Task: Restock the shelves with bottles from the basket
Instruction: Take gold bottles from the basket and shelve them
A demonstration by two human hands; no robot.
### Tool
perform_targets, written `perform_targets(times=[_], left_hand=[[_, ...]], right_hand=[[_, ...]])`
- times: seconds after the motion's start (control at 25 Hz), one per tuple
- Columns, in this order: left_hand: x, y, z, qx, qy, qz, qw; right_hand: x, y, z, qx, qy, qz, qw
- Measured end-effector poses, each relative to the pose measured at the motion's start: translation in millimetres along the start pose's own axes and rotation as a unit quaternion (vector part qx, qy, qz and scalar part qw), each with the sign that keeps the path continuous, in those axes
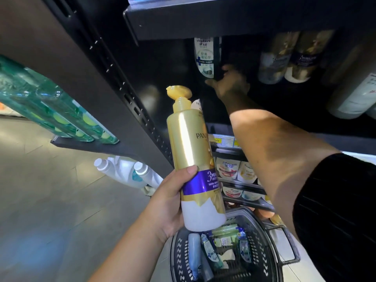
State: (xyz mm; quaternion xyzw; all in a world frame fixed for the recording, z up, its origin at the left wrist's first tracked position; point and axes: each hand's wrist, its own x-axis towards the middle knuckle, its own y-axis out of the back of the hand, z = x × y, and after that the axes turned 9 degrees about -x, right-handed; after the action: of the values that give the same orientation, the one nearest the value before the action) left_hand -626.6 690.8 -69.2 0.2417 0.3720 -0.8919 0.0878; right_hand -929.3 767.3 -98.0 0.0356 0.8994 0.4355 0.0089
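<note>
A gold pump bottle (195,151) at centre frame reads "PANT", cut off at its edge, above a purple band marked "3 MIN" and "TOTAL". At 12 o'clock, a white shelf bottle (204,55) carries Chinese characters too blurred to read.

Black ribbed sleeve (335,210), right arm

A single wide-angle head view looks forward and down from close behind the left grip (168,198), facing dark shelves (223,22) just beyond it; the basket (181,258) sits below that grip.
</note>
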Motion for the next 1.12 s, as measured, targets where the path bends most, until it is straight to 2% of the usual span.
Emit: perform_targets(times=[0.08, 0.16, 0.24, 0.4, 0.6, 0.76, 0.88, 1.0, 1.12], left_hand=[[3, -2, -2, -0.015, 0.014, -0.020, 1.000], [7, -5, -4, -0.029, 0.020, -0.035, 0.999], [12, -13, -7, -0.033, 0.023, -0.028, 0.999], [23, -35, -11, -0.004, -0.010, -0.007, 1.000], [36, -72, -12, -0.005, -0.045, -0.024, 0.999], [56, -101, -10, -0.049, -0.046, -0.006, 0.998], [66, -121, -10, -0.048, -0.059, -0.021, 0.997], [77, -140, -10, -0.036, -0.058, -0.024, 0.997], [87, -159, -8, -0.007, -0.068, -0.026, 0.997]], right_hand=[[-2, 13, 1, 0.102, -0.035, -0.012, 0.994], [-14, 35, 4, 0.225, -0.060, -0.036, 0.972], [-47, 66, 8, 0.273, -0.037, -0.079, 0.958], [-122, 119, 40, 0.292, 0.005, -0.073, 0.954], [-173, 167, 83, 0.227, 0.045, -0.096, 0.968], [-182, 189, 98, 0.190, 0.077, -0.162, 0.965], [-180, 191, 107, 0.171, 0.072, -0.215, 0.959], [-177, 189, 113, 0.204, 0.058, -0.247, 0.946], [-168, 194, 115, 0.208, 0.025, -0.211, 0.955]])
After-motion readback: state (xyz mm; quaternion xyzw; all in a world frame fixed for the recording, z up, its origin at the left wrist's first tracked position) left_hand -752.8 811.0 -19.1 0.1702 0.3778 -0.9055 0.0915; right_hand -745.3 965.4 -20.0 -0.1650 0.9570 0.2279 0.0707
